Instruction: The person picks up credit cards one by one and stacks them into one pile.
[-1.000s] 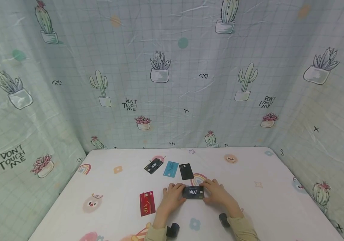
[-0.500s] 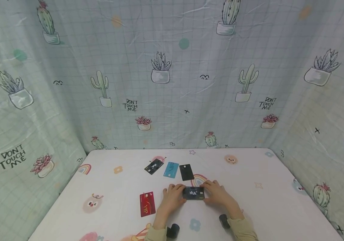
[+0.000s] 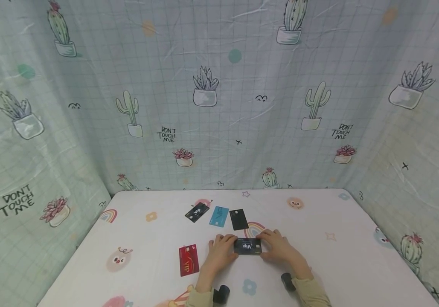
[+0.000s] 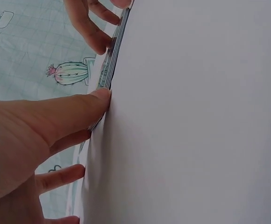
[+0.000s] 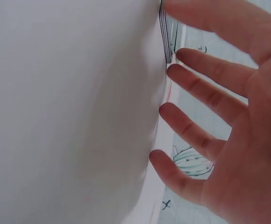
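Flat on the white table lies a small stack of cards, topped by a black Vip card (image 3: 248, 246). My left hand (image 3: 219, 251) pinches the stack's left end between thumb and index finger. At the opposite end, my right hand (image 3: 277, 247) grips the corners, thumb on the near side and a finger on the far side. From the left wrist, the layered edges of the stack (image 4: 117, 49) show several cards lined up. In the right wrist view, the thumb sits against the stack (image 5: 164, 37) while the other fingers touch the tabletop.
Left of my left hand lies a red VIP card (image 3: 189, 260). Farther back are a dark Vip card (image 3: 197, 212), a blue card (image 3: 219, 216) and a black card (image 3: 239, 219). A cactus-print curtain (image 3: 227, 119) hangs around the white table (image 3: 357, 264).
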`<act>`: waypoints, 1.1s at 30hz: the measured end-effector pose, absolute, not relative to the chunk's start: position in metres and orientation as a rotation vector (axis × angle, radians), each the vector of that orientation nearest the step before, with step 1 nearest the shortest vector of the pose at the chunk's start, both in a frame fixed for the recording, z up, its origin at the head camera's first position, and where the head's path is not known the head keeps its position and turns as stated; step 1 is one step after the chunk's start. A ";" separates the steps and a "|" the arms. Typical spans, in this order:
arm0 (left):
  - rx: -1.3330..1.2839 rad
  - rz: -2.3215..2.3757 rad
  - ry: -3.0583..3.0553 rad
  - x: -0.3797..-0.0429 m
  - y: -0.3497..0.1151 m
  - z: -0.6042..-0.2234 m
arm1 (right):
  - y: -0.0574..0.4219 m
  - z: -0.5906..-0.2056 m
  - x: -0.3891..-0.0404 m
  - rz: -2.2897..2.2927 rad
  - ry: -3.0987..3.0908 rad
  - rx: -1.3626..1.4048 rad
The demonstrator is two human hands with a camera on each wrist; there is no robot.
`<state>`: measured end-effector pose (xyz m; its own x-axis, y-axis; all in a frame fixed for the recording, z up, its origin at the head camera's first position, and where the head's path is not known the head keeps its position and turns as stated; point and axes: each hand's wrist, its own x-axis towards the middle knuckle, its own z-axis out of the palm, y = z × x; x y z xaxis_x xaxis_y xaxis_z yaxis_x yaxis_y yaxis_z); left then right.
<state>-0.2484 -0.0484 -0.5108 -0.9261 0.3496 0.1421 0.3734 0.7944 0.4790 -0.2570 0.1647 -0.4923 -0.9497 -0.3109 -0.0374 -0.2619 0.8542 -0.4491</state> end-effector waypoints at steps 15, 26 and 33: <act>-0.570 -1.286 -2.908 -0.244 -0.068 -0.482 | 0.163 -0.486 -0.257 -0.847 2.895 -0.439; -0.561 -1.354 -2.787 -0.241 -0.090 -0.455 | 0.155 -0.466 -0.248 -1.001 2.849 -0.409; -0.510 -1.373 -2.774 -0.235 -0.102 -0.443 | 0.146 -0.455 -0.239 -1.059 2.798 -0.474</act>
